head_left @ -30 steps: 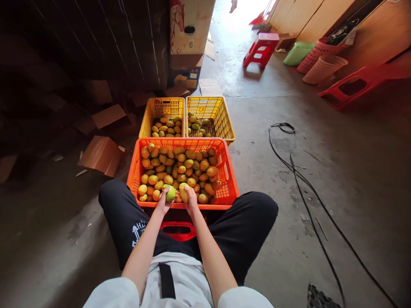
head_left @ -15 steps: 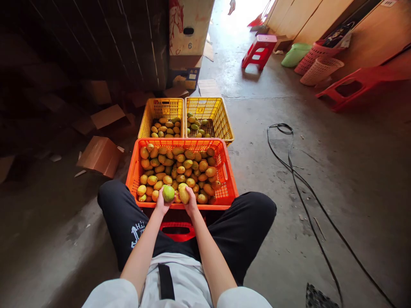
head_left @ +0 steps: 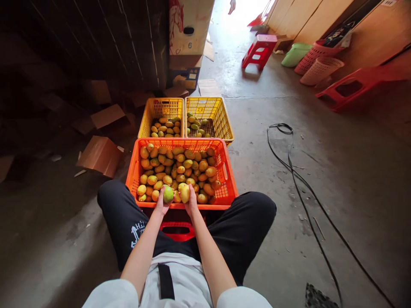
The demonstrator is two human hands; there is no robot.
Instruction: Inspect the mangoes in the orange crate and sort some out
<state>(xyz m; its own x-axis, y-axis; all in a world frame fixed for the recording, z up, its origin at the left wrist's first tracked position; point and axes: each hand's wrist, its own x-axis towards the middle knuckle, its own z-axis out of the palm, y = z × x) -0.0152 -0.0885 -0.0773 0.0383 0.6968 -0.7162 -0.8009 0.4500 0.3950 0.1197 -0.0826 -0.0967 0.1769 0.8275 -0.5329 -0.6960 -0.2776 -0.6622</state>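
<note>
Two smooth, rounded fruits, one per hand: left hand (head_left: pixel 162 202) grips green fruit (head_left: pixel 168 194), right hand (head_left: pixel 192 201) grips yellow fruit (head_left: pixel 184 194). Each fruit sits at inner side of its hand, both close together over near edge of orange crate (head_left: pixel 230 191). Crate plastic, rectangular, walls perforated. Inside, heap of oval, yellow-brown fruits (head_left: pixel 176 165) just beyond hands. Farther off, two latticed plastic crates, left yellow crate (head_left: pixel 144 121) and right yellow crate (head_left: pixel 224 114), side by side, hold fewer fruits. Angular cardboard box (head_left: pixel 100 156) on hard grey floor (head_left: pixel 250 171).
</note>
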